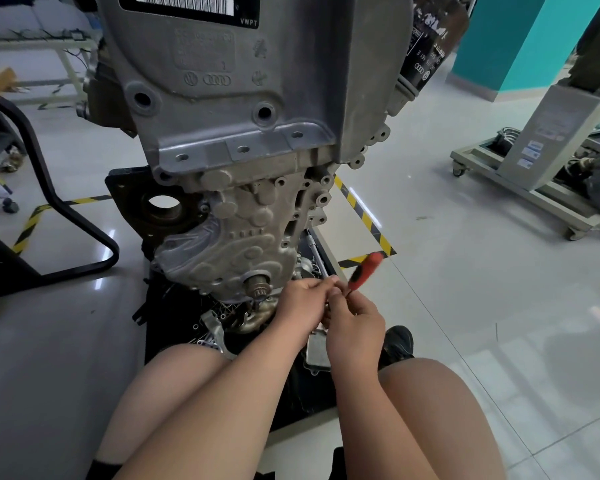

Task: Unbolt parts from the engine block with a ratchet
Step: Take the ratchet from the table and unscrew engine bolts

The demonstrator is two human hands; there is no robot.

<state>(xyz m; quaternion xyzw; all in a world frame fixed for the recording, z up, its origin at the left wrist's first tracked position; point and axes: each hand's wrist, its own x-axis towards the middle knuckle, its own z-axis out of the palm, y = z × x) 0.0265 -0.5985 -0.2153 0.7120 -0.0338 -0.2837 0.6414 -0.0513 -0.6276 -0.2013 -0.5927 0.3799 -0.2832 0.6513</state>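
A grey engine block (243, 140) stands upright in front of me, its timing-side cover full of empty bolt holes. Low on it a toothed crank stub (257, 284) sticks out. My left hand (302, 299) and my right hand (355, 327) meet just right of that stub, near the block's lower right corner. Both pinch the metal end of a ratchet whose red and black handle (366, 270) points up and to the right, blurred. The ratchet's head is hidden by my fingers.
Loose removed parts lie on a black mat (174, 323) under the block, among them a silver bracket (215, 327) and a flat cooler (317, 351). A black chair frame (66, 209) stands left, a grey wheeled stand (534, 161) right. My knees are below.
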